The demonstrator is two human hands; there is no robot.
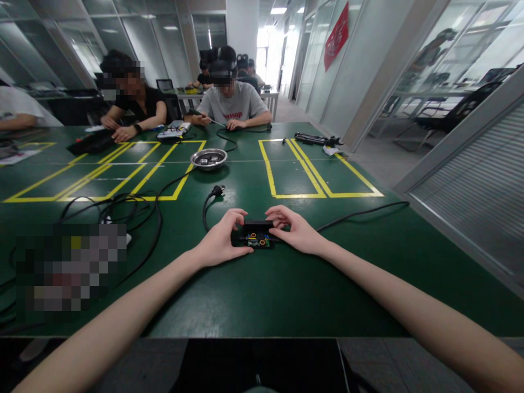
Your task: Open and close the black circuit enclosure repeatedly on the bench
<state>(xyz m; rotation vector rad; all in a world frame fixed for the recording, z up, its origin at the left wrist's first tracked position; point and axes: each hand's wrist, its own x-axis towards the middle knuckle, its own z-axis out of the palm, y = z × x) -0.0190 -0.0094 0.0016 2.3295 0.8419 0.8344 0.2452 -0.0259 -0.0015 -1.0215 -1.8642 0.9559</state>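
On the green table in front of me lies an opened black power adapter (258, 240). Its bare circuit board shows two orange-ringed coils, and a black cover half (257, 225) stands up behind the board. My left hand (223, 239) grips the adapter's left side, thumb at the near edge and fingers at the far edge. At the right end, my right hand (297, 232) has its fingers curled at the cover and its thumb beside the board. A black cable (360, 213) runs off to the right, and a plug (216, 190) lies beyond my left hand.
A metal bowl (208, 159) with small metal parts stands farther back. Tangled black cables (123, 204) and a blurred-out object (73, 273) lie to the left. Yellow tape (301, 195) marks the table. A black tripod-like object (317, 140) lies back right. Co-workers sit across the table.
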